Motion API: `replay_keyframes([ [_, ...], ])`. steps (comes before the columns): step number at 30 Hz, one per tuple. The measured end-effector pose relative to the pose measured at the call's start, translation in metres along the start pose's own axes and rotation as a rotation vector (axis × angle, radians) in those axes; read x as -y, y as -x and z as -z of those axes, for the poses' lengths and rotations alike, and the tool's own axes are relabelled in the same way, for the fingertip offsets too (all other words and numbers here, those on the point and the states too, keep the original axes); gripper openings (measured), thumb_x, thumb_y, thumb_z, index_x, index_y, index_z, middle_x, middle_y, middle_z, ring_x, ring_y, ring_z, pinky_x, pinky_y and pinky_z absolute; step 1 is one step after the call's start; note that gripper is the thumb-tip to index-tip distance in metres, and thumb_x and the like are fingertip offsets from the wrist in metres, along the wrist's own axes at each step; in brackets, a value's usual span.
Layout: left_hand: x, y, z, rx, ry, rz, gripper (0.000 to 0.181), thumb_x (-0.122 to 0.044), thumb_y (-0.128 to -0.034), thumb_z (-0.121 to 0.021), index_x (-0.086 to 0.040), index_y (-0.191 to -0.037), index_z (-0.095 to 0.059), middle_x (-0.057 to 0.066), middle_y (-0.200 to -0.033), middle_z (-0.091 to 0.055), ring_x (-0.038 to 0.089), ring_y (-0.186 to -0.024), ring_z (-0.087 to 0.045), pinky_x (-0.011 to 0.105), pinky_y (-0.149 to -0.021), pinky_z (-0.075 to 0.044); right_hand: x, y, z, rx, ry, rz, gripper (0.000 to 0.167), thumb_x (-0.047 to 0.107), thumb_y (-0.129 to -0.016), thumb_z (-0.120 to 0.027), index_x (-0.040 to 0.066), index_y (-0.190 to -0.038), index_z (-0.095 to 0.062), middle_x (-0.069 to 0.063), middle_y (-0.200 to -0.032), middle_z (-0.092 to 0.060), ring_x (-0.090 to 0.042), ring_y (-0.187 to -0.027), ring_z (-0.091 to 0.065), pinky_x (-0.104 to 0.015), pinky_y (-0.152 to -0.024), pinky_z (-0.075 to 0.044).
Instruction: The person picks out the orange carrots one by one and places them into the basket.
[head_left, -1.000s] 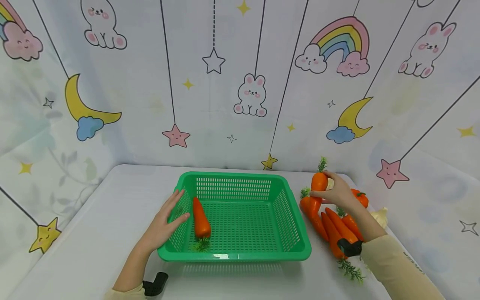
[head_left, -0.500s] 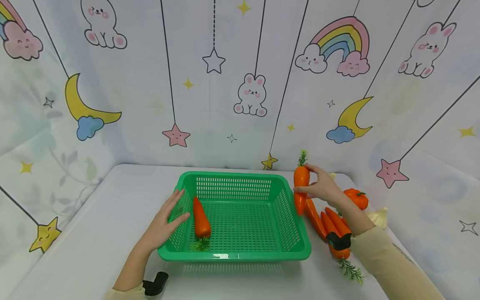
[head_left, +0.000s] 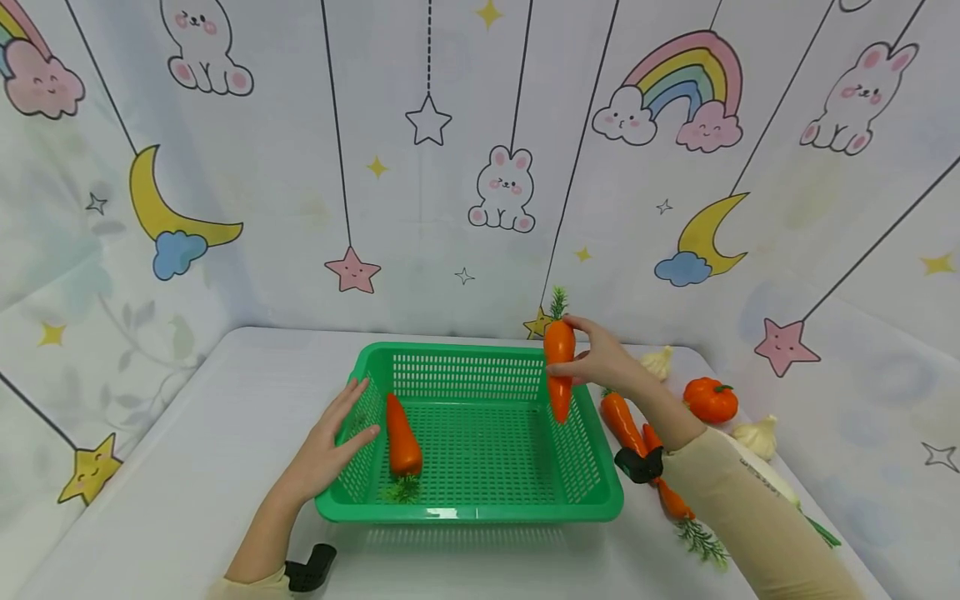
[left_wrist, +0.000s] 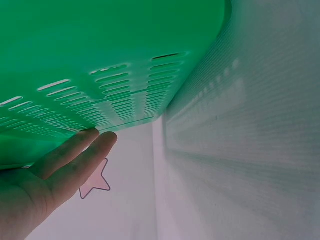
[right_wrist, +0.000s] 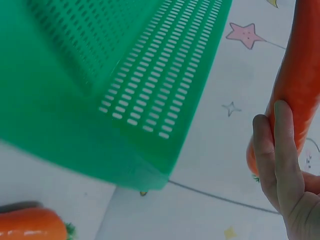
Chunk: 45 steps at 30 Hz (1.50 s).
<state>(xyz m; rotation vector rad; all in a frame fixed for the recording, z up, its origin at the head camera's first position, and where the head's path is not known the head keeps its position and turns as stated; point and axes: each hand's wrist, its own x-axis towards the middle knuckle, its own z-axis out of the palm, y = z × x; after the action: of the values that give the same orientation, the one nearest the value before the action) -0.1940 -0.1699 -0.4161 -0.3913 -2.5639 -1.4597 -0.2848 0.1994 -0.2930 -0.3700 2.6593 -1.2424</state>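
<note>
A green plastic basket (head_left: 480,512) with slotted walls stands on the white table. My left hand (head_left: 324,450) rests at its left rim, fingers fairly straight; in the left wrist view its fingers (left_wrist: 75,160) lie against the outer wall. Inside, along the left, lies an orange carrot (head_left: 403,442) with its green top toward me. My right hand (head_left: 600,354) pinches a second carrot (head_left: 559,354) between thumb and fingers, over the basket's right back part. That carrot hangs upright, green top up and tip down. The right wrist view shows the fingers (right_wrist: 284,145) along this carrot (right_wrist: 302,70).
Right of the basket lie several carrots (head_left: 621,421), partly hidden by my right forearm. An orange pepper (head_left: 710,400), garlic bulbs (head_left: 756,437) and a pale vegetable with green leaves (head_left: 821,529) are farther right. A patterned cloth (head_left: 420,275) hangs behind the table.
My right hand has lifted the carrot from the pile at the right and carried it left, over the basket's right side. My left hand has stayed at the left rim.
</note>
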Motion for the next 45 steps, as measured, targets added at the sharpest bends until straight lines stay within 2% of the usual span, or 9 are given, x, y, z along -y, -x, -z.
replay_keyframes([
  [8,0.001,0.001,0.000,0.000,0.003,0.002,0.067,-0.031,-0.0916,-0.055,-0.013,-0.147,-0.022,0.014,-0.151,-0.009,0.042,-0.135,-0.009,0.072,-0.093,-0.014,0.017,-0.014,-0.023,0.045,-0.039,0.054,0.089,0.015,-0.074,-0.076,0.010,-0.145,-0.023,-0.020,-0.137,-0.031,-0.034,-0.095,-0.057,-0.036,-0.065,-0.055],
  [14,0.001,0.003,0.000,-0.003,-0.002,0.004,0.066,-0.030,-0.0919,-0.055,-0.014,-0.147,-0.022,0.014,-0.151,-0.010,0.042,-0.135,-0.009,0.072,-0.093,-0.015,0.029,-0.024,-0.042,0.075,0.004,0.105,0.087,0.016,-0.073,-0.077,0.010,-0.144,-0.026,-0.018,-0.137,-0.031,-0.031,-0.091,-0.058,-0.033,-0.060,-0.055],
  [21,-0.001,0.002,0.000,-0.002,0.009,0.001,0.066,-0.028,-0.0920,-0.055,-0.011,-0.146,-0.021,0.014,-0.151,-0.009,0.041,-0.135,-0.008,0.072,-0.094,-0.014,0.037,-0.031,-0.061,0.154,-0.038,0.153,0.087,0.011,-0.073,-0.076,0.008,-0.144,-0.025,-0.018,-0.137,-0.032,-0.029,-0.086,-0.060,-0.036,-0.064,-0.055],
  [29,-0.001,0.002,0.001,-0.007,0.001,0.005,0.065,-0.025,-0.0919,-0.055,-0.012,-0.146,-0.022,0.015,-0.151,-0.010,0.042,-0.135,-0.009,0.072,-0.093,-0.014,0.035,-0.046,-0.090,0.199,0.010,0.191,0.085,0.012,-0.073,-0.076,0.007,-0.142,-0.028,-0.016,-0.135,-0.035,-0.027,-0.084,-0.060,-0.032,-0.061,-0.054],
  [34,0.001,0.001,0.001,-0.007,0.003,0.004,0.066,-0.030,-0.0920,-0.054,-0.012,-0.146,-0.022,0.014,-0.151,-0.010,0.041,-0.135,-0.009,0.072,-0.093,-0.014,0.036,-0.051,-0.107,0.216,0.067,0.202,0.086,0.015,-0.072,-0.077,0.006,-0.142,-0.029,-0.015,-0.134,-0.036,-0.024,-0.086,-0.059,-0.031,-0.065,-0.053],
  [39,0.002,0.001,0.000,-0.004,0.003,0.006,0.065,-0.028,-0.0921,-0.054,-0.012,-0.146,-0.022,0.014,-0.151,-0.010,0.041,-0.135,-0.009,0.072,-0.093,-0.015,0.037,-0.054,-0.119,0.252,0.116,0.221,0.085,0.017,-0.072,-0.077,0.005,-0.142,-0.029,-0.016,-0.135,-0.035,-0.023,-0.086,-0.058,-0.030,-0.066,-0.052],
  [45,0.001,0.000,0.000,-0.001,-0.002,0.013,0.065,-0.029,-0.0920,-0.054,-0.013,-0.146,-0.022,0.014,-0.151,-0.010,0.041,-0.135,-0.009,0.072,-0.093,-0.015,0.040,-0.057,-0.131,0.295,0.127,0.219,0.085,0.018,-0.073,-0.077,0.006,-0.142,-0.029,-0.015,-0.132,-0.038,-0.022,-0.088,-0.057,-0.029,-0.062,-0.053],
])
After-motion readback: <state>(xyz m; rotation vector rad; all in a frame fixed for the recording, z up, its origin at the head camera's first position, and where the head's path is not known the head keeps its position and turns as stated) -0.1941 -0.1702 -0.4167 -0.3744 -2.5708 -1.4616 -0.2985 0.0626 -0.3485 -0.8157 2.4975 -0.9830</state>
